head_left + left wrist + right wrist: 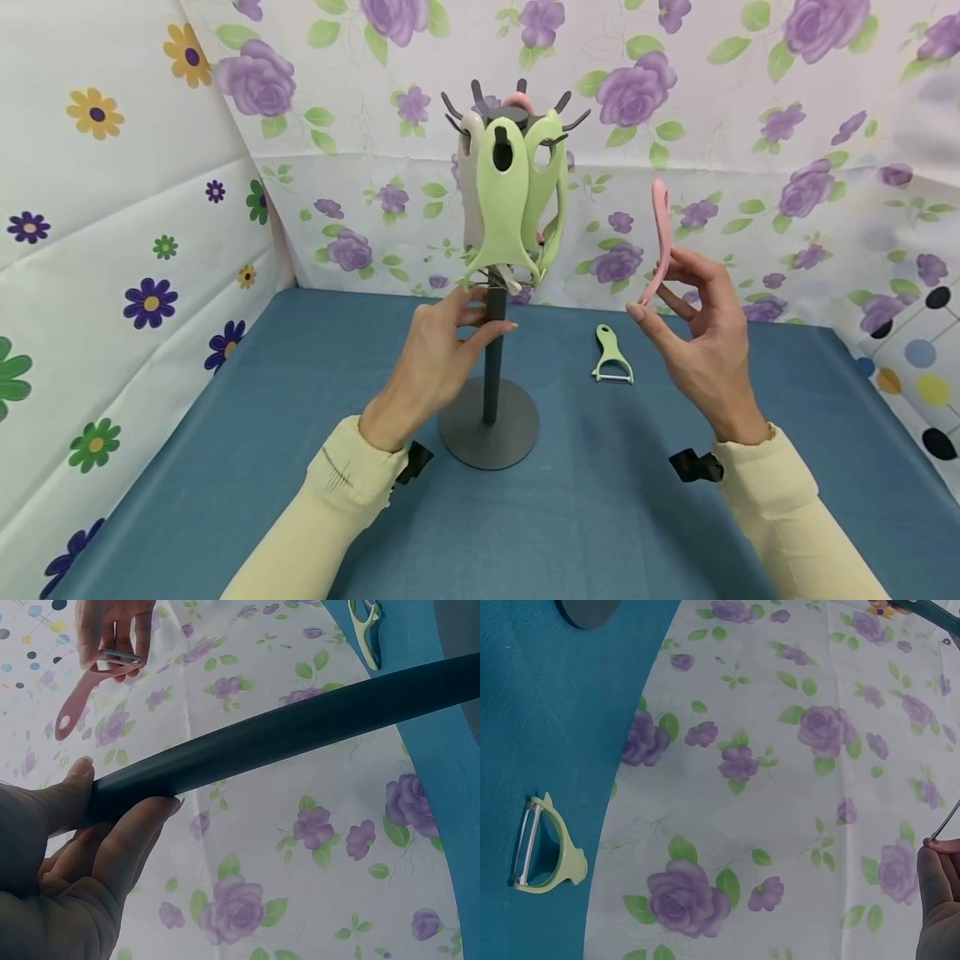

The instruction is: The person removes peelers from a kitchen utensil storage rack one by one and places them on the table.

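Holding, left: the left hand (435, 354) grips the dark pole (492, 350) of the rack (489, 429), thumb and fingers curled round it just under the hanging tools; the left wrist view shows the pole (300, 727) running out from between thumb and fingertips.
Holding, right: the right hand (701, 333) pinches a pink peeler (660, 237) by its blade end, handle pointing up, thumb and forefinger closed on it, the other fingers loosely spread.
Pink peeler, place: raised off the table, to the right of the left hand and well apart from it, about level with the lower ends of the hung tools; in the left wrist view it (82, 697) hangs from the far hand's fingers with its hole end down.
Right wrist view: only a fingertip (937, 900) shows at the lower right edge, with what may be the peeler's blade wire beside it, too thin to be sure.
Green peeler: it (612, 357) lies flat on the blue table (225, 467), between the two hands and a little beyond them, nearer the right hand, blade towards the person; seen also from the right wrist (544, 847).
Rack load: green peelers (501, 196) and a pale one (470, 179) hang from the hooks just above the left hand.
Surround: floral cloth walls (750, 125) behind and beside both hands.
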`<state>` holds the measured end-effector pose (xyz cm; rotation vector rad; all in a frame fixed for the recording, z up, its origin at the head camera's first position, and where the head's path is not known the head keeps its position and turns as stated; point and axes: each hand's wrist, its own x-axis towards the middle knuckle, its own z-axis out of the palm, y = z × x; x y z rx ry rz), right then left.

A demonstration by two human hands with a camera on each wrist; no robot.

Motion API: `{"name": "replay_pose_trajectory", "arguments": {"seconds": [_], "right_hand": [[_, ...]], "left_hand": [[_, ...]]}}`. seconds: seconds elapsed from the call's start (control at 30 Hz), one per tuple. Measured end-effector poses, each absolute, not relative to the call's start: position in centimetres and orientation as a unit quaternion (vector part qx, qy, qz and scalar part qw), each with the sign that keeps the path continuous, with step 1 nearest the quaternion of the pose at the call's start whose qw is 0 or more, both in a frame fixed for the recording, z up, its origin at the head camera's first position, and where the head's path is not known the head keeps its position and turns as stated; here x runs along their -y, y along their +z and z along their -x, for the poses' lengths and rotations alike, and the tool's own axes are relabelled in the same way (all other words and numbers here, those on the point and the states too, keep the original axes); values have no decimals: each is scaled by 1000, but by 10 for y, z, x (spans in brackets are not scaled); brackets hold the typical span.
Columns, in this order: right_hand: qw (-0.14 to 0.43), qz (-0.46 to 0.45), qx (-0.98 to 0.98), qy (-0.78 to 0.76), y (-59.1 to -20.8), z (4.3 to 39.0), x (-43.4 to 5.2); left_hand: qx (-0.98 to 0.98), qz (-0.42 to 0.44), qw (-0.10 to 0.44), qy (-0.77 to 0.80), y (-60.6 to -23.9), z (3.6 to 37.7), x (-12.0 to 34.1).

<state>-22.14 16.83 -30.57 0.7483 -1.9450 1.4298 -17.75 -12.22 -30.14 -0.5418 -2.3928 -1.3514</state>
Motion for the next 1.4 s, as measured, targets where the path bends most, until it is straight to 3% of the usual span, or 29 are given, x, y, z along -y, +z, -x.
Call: {"name": "replay_pose_trajectory", "arguments": {"seconds": [0.67,1.4], "right_hand": [[309,-253,751,526,-315,223,-176],[315,-223,770,508,-323,228,-187]], "left_hand": [[849,191,185,-456,-301,179,121],[847,217,154,-459,-299,178,125]]}}
